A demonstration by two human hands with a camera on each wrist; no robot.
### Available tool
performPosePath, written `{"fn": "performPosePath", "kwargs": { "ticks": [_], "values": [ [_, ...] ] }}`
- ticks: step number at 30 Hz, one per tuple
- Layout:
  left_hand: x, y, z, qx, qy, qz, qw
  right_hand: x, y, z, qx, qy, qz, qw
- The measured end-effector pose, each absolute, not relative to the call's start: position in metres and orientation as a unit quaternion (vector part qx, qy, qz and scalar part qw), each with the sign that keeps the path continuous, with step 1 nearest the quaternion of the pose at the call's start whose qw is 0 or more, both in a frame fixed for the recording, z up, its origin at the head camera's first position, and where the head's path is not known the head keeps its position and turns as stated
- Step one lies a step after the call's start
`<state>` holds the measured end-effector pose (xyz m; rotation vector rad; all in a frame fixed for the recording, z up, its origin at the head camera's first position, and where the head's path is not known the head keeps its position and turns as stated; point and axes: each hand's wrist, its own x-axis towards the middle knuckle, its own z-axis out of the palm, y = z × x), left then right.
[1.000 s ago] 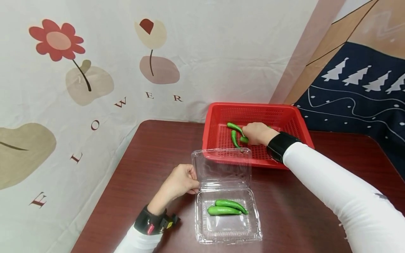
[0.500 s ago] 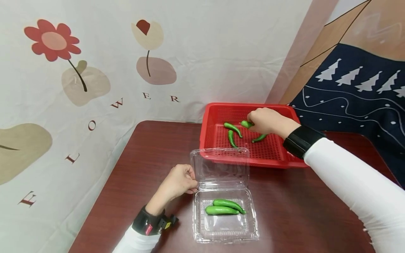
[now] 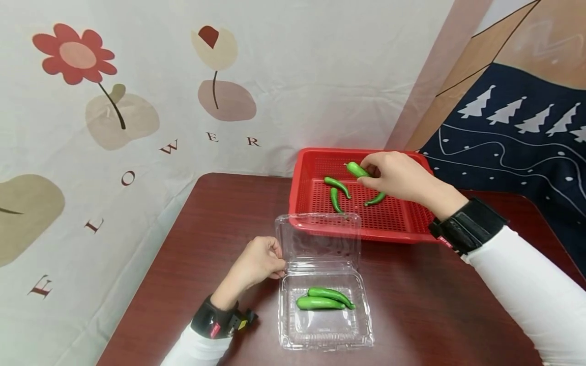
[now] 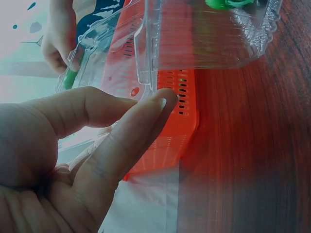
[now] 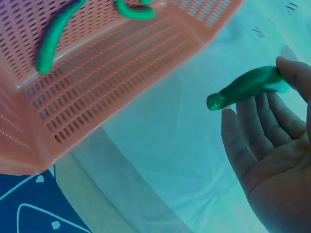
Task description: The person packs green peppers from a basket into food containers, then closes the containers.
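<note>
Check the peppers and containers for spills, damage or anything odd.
Nothing stands out: two green peppers lie in the open clear container, others sit inside the red basket, the right hand holds another pepper. No spill or damage shows.

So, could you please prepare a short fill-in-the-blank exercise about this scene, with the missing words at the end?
1. The left hand pinches the clear container, while the ____ hand holds a green pepper.
2. Inside the container lie exactly ____ peppers.
3. The colour of the basket is ____.
4. The container's lid is not closed; it is ____.

Missing words: right; two; red; open.
</note>
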<state>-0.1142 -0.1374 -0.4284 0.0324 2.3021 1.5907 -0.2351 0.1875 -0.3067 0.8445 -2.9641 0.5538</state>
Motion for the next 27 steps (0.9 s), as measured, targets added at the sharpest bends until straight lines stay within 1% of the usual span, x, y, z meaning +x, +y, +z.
{"fn": "performPosePath", "kwargs": {
  "ticks": [7,12,19,27],
  "values": [
    [-0.113,-0.136,-0.426,0.014,0.811,0.562,0.163,-0.214,0.189,-0.306,0.273,-0.940,0.200,0.048],
    [-0.114,-0.137,-0.428,0.013,0.810,0.562,0.168,-0.198,0.188,-0.313,0.290,-0.928,0.219,0.083],
    [-0.114,-0.136,-0.429,0.012,0.806,0.567,0.169,-0.173,0.184,-0.327,0.375,-0.881,0.247,0.150],
    [-0.112,-0.136,-0.428,0.013,0.805,0.569,0.168,-0.140,0.170,-0.347,0.432,-0.843,0.267,0.176]
  ]
}}
